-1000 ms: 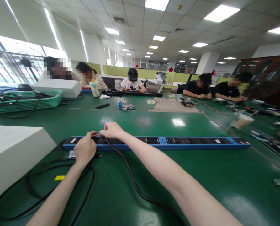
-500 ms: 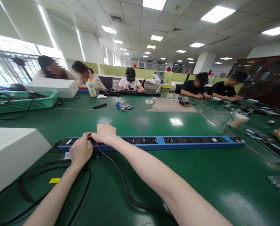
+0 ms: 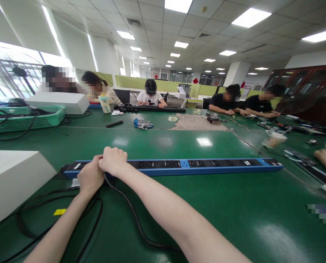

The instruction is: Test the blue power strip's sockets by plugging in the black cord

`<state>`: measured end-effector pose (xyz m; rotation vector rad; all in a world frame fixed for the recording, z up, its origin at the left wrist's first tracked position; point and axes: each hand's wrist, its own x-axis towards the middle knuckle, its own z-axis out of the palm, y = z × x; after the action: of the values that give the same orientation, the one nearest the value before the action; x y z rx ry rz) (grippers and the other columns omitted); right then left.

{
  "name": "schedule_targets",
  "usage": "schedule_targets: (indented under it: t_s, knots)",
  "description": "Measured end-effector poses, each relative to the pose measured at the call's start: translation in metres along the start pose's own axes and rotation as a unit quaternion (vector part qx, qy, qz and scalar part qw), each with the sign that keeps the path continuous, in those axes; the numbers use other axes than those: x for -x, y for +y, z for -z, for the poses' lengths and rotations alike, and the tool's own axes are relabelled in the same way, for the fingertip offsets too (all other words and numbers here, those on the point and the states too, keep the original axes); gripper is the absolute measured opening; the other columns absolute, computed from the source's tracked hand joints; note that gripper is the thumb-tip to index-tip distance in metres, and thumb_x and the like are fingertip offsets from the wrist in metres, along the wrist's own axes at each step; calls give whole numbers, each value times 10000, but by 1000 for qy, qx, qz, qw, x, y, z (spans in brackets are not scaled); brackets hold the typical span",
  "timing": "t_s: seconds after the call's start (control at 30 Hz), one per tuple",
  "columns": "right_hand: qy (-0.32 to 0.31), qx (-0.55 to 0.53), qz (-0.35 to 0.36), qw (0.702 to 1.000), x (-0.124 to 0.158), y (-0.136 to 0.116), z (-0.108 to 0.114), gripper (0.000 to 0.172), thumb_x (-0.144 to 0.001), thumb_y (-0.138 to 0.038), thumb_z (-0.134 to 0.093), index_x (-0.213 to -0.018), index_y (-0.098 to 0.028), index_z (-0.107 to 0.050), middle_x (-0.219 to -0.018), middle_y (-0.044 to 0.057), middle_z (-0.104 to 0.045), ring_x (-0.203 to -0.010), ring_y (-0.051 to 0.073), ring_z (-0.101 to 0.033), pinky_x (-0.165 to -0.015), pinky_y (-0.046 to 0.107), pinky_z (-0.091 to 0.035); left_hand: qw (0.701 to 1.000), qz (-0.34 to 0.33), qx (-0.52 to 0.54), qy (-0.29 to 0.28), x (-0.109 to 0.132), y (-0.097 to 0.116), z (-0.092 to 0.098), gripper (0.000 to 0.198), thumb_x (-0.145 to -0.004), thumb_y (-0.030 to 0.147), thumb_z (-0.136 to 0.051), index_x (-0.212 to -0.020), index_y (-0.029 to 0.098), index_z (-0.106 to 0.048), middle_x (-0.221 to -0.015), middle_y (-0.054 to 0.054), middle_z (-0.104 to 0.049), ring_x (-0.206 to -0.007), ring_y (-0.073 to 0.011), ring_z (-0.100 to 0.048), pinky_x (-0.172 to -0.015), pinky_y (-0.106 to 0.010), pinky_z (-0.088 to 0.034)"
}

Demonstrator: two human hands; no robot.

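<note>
A long blue and black power strip [image 3: 201, 166] lies across the green table in front of me. My left hand [image 3: 91, 176] is closed over its left part, fingers curled at the strip's upper side. Pressed against it, my right hand [image 3: 114, 161] is closed in a fist-like grip on the black cable [image 3: 135, 215], which emerges beneath that hand and runs down toward me. The cable's end and whatever the left fingers pinch are hidden. Further black cables [image 3: 94, 223] lie in loops under my left forearm, with a yellow tag [image 3: 60, 212] beside them.
A white box [image 3: 15, 179] stands at the left. Beyond it are a green basket [image 3: 28, 118] of cables and another white box [image 3: 58, 102]. Gloves [image 3: 143, 123] and a drink cup [image 3: 104, 105] lie farther back. Several people sit around the table; a co-worker's hand [image 3: 323, 157] shows at right.
My right hand has slid a little left and down, closer against my left hand, and the cable under it has come along. The whole view has shifted slightly.
</note>
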<state>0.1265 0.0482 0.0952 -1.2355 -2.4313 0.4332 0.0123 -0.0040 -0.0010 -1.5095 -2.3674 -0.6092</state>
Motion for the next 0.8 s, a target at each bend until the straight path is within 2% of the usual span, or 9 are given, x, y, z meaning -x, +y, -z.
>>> schedule_targets:
  t_s: [0.17, 0.3, 0.37, 0.53, 0.67, 0.8]
  knots:
    - [-15, -18, -28, 999, -3, -1, -2, 318, -874, -399, -599, -1108, -195, -667, -1133, 137, -748, -1065, 298, -729, -848, 419, -604, 998, 20, 4, -51, -11, -7, 7, 439, -994, 399, -397, -1391, 270, -531, -947, -134, -721, -852, -308, -671, -721, -344, -431]
    - [11, -32, -20, 999, 4, -1, -3, 363, -902, -405, -562, -1177, -179, -631, -1123, 146, -749, -1063, 301, -730, -867, 431, -596, 993, 52, 50, -92, -19, -5, 12, 423, -960, 370, -445, -1353, 293, -582, -1041, -136, -737, -861, -299, -674, -738, -359, -453]
    - [11, -37, -23, 999, 6, 2, 0, 381, -901, -415, -565, -1196, -181, -624, -1130, 149, -748, -1069, 301, -729, -880, 435, -591, 992, 76, 67, -79, -17, 1, 10, 425, -956, 348, -440, -1349, 296, -595, -1028, -135, -742, -834, -291, -668, -731, -367, -461]
    - [-41, -57, -66, 995, 1, 23, 15, 377, -850, -486, -636, -1117, -225, -687, -1171, 135, -746, -1097, 294, -721, -860, 393, -591, 989, 114, 98, 9, -5, 20, 6, 419, -947, 292, -419, -1295, 286, -652, -1040, -141, -741, -833, -282, -655, -728, -383, -473]
    - [-53, -76, -92, 991, -4, 37, 21, 340, -825, -477, -656, -1056, -235, -720, -1151, 115, -756, -1082, 286, -723, -862, 372, -581, 985, 119, 127, 9, -3, 25, 12, 423, -923, 232, -431, -1262, 300, -675, -1069, -124, -747, -867, -289, -659, -767, -403, -476]
    - [-51, -72, -82, 993, -2, 34, 21, 326, -827, -458, -654, -1044, -225, -724, -1138, 120, -758, -1069, 288, -723, -853, 366, -580, 983, 126, 132, 20, -2, 27, 15, 419, -936, 241, -415, -1249, 311, -683, -1078, -122, -749, -896, -309, -661, -762, -411, -465]
